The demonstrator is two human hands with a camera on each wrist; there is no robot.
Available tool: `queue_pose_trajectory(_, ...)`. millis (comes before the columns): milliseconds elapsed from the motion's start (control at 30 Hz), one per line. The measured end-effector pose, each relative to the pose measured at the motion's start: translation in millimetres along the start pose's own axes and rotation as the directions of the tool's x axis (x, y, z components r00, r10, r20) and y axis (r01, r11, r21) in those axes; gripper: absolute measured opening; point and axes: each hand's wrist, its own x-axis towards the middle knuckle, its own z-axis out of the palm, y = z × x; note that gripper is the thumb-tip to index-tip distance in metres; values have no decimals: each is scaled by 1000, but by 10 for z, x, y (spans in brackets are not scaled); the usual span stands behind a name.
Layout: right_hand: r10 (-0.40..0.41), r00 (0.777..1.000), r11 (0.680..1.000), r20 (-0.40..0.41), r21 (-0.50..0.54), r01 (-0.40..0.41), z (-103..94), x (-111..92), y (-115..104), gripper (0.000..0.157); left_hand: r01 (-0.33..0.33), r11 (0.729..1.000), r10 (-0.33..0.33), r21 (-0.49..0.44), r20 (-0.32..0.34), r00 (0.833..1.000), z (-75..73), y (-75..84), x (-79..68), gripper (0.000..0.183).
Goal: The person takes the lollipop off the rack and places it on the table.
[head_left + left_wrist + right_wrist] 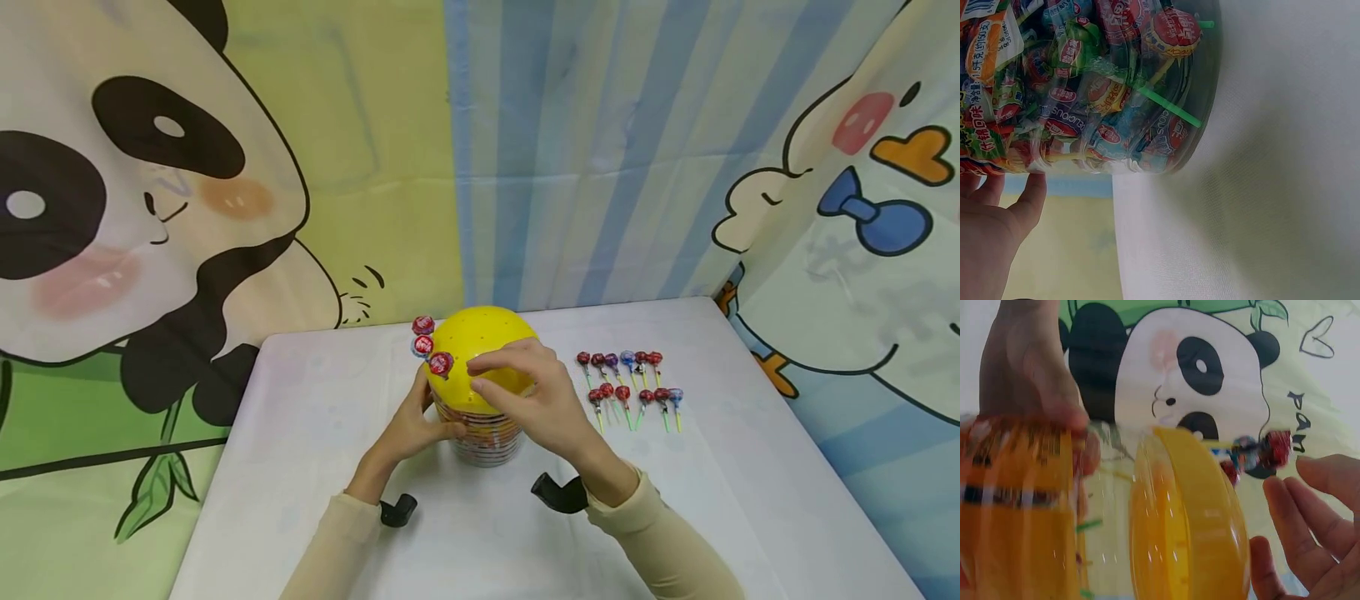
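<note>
A clear ribbed jar [486, 442] of wrapped lollipops, with a yellow domed lid [480, 333], stands on the table. My left hand [412, 423] grips the jar's left side, thumb in front; its fingertips touch the wall in the left wrist view. Three wrapped lollipops [441, 364] stick out from the lid's left side. Over the lid's right side hovers my right hand [543, 400], thumb and index finger apart with nothing between them. In the right wrist view, its fingers [1300, 525] are spread beside the lid and apart from the red-wrapped lollipop [1277, 449].
Two rows of wrapped lollipops [622, 393] lie on the white table [315, 467] to the right of the jar. Behind stand printed curtains with a panda [165, 208] and a white bird figure [847, 275]. A black curved piece [558, 493] shows at each wrist.
</note>
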Motion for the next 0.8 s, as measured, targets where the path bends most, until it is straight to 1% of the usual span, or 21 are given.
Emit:
queue_pose_trajectory(100,-55,998,993,-33,-105,51,133,30,6,20,-21,1000,21,-6,10,1000,2,-2,9,101)
queue_pose_trajectory(200,-112,992,974,-55,-205,98,242,46,14,18,-39,999,40,-9,13,999,4,-7,15,104)
queue_pose_trajectory(300,-164,984,952,-69,-275,139,333,63,10,17,-60,998,60,-4,14,998,5,-15,17,107)
queue_pose_trajectory(400,-200,976,930,-87,-330,161,401,82,12,15,-63,998,63,3,11,998,3,-14,11,111)
queue_pose_trajectory(467,-208,973,922,-96,-352,163,423,89,13,14,-61,998,61,8,13,998,1,-15,11,112)
queue_pose_trajectory(533,-205,974,920,-100,-360,157,424,93,7,14,-58,998,58,11,12,998,1,-13,10,112)
queue_pose_trajectory(667,-187,977,928,-98,-343,144,412,99,-13,14,-62,998,62,14,10,998,1,-16,8,109)
queue_pose_trajectory(800,-186,977,931,-99,-336,144,413,107,-13,14,-59,998,59,16,6,998,10,-14,7,108)
